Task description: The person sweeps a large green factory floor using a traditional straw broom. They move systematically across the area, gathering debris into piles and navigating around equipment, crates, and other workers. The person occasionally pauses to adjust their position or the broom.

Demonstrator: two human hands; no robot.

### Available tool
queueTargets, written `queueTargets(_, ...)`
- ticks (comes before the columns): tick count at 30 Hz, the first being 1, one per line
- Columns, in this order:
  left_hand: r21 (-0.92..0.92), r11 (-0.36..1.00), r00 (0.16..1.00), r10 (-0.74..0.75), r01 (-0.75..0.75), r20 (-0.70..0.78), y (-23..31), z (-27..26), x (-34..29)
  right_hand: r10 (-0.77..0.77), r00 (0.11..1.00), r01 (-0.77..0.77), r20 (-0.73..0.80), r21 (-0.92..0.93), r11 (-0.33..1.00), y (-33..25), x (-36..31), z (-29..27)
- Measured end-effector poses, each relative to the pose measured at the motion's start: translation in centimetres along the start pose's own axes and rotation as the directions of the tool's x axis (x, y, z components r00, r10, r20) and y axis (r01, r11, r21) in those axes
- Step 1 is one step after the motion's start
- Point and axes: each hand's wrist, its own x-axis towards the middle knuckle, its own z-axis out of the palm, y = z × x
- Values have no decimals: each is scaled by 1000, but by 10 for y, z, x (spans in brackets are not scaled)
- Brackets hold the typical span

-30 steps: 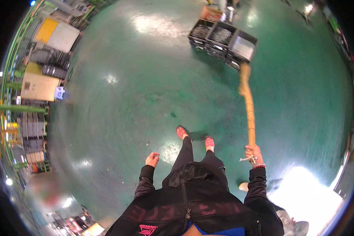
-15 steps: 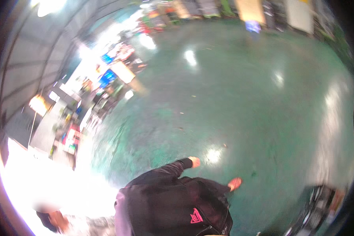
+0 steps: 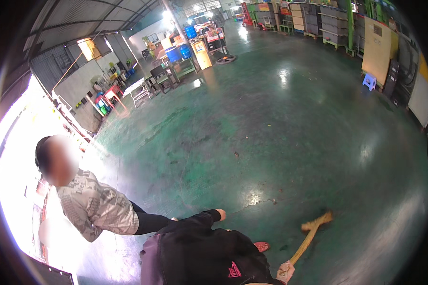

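Note:
My right hand (image 3: 285,272) is closed round the lower end of a yellowish wooden stick (image 3: 303,247). The stick slants up and away over the green floor, and a short crosspiece, slightly blurred, forms its far end. My left hand (image 3: 221,214) juts from a black sleeve in front of my jacket. It looks curled, with nothing seen in it, though the separate fingers are too small to make out. One reddish shoe of mine (image 3: 262,246) shows on the floor between the hands.
Close on my left stands a person (image 3: 100,204) in a patterned grey top. Ahead left are a folding table (image 3: 137,91), a red stool (image 3: 113,95) and blue containers (image 3: 174,54). At right, a blue stool (image 3: 369,81) is beside a tan cabinet (image 3: 378,47); stacked grey crates line the back.
The view has swung and sharpened. The person at left now shows much more fully. The stick in my right hand has come into view; my left hand sits slightly lower and further left.

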Motion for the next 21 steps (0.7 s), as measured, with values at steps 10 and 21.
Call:
queueTargets(10, 358, 903, 971, 202, -235, 128, 77, -8, 29, -9, 936, -110, -352, -317, 942, -65, -72, -24)
queueTargets(21, -648, 747, 945, 299, -147, 130, 248, 2, 92, -150, 375, -211, -915, -242, 947, 27, -291, -189)
